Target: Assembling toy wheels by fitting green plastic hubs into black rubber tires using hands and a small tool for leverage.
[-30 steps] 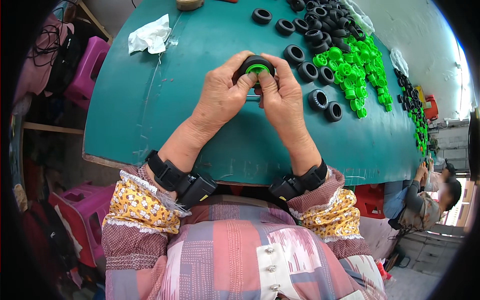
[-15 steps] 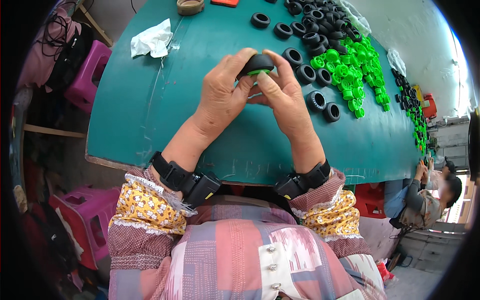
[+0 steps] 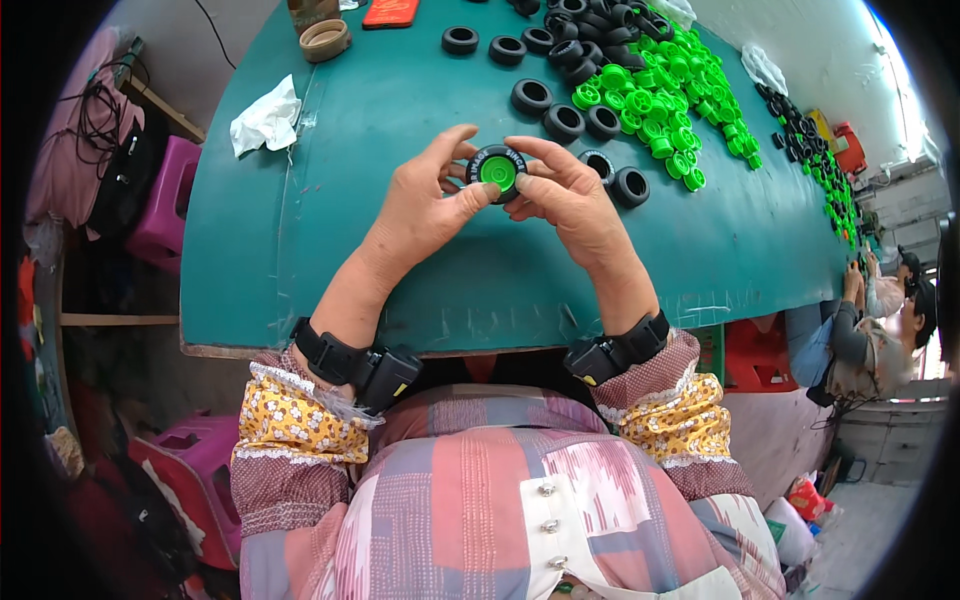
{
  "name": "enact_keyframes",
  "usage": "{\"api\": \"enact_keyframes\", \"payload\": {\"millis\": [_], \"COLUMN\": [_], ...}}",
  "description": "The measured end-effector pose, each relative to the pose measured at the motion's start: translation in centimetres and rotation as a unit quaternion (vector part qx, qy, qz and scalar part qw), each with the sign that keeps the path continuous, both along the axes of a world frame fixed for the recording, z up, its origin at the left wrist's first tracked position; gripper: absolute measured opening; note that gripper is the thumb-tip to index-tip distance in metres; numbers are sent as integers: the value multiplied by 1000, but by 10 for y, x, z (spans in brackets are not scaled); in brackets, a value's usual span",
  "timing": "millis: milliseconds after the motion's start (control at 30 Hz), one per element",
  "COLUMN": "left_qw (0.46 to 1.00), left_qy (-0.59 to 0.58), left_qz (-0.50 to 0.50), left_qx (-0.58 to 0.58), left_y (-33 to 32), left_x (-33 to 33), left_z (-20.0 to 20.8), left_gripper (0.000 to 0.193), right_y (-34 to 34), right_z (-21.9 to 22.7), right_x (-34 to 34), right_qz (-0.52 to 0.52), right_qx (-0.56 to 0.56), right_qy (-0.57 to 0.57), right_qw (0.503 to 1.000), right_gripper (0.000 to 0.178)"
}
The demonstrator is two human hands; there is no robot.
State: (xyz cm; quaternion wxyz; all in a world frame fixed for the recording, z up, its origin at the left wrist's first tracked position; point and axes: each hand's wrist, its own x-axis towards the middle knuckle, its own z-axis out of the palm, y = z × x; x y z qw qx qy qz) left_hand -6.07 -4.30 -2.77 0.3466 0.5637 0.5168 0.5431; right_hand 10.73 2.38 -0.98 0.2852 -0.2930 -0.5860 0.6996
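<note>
Between both hands I hold a small toy wheel [image 3: 497,173], a black tyre with a bright green rim inside it, its face turned up toward me. My left hand [image 3: 425,196] closes on its left side, thumb on the lower edge of the rim. From the right, my right hand [image 3: 565,192] pinches the tyre with thumb and fingers. Just beyond my right hand lie loose black tyres [image 3: 630,187], and past them a heap of green rims [image 3: 668,95].
A pile of black tyres [image 3: 590,45] lies at the far side of the green table [image 3: 350,210]. Crumpled white tissue [image 3: 266,117], a brown tape roll [image 3: 325,40] and an orange-red flat object [image 3: 390,12] lie to the left. People [image 3: 860,335] sit at the far right, by a red stool [image 3: 757,355].
The wheel has tilted so its green face shows, where before mostly tread was visible. Both hands have come slightly lower in the view, and the view has shifted over the table.
</note>
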Motion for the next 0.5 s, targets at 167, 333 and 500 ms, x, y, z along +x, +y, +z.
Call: {"api": "enact_keyframes", "payload": {"millis": [167, 333, 500], "left_qw": [983, 995, 996], "left_qy": [-136, -85, -77], "left_qz": [-80, -6, 36], "left_qx": [-94, -57, -12], "left_y": [7, 26, 54], "left_x": [2, 25, 43], "left_z": [1, 11, 5], "left_gripper": [42, 29, 24], "right_y": [-5, 0, 13], "right_z": [-9, -12, -13], "right_x": [-3, -9, -9], "right_qz": [-56, -130, -183], "right_qx": [-6, -8, 8], "right_qy": [46, 86, 109], "right_qw": [997, 988, 977], "right_gripper": [36, 30, 27]}}
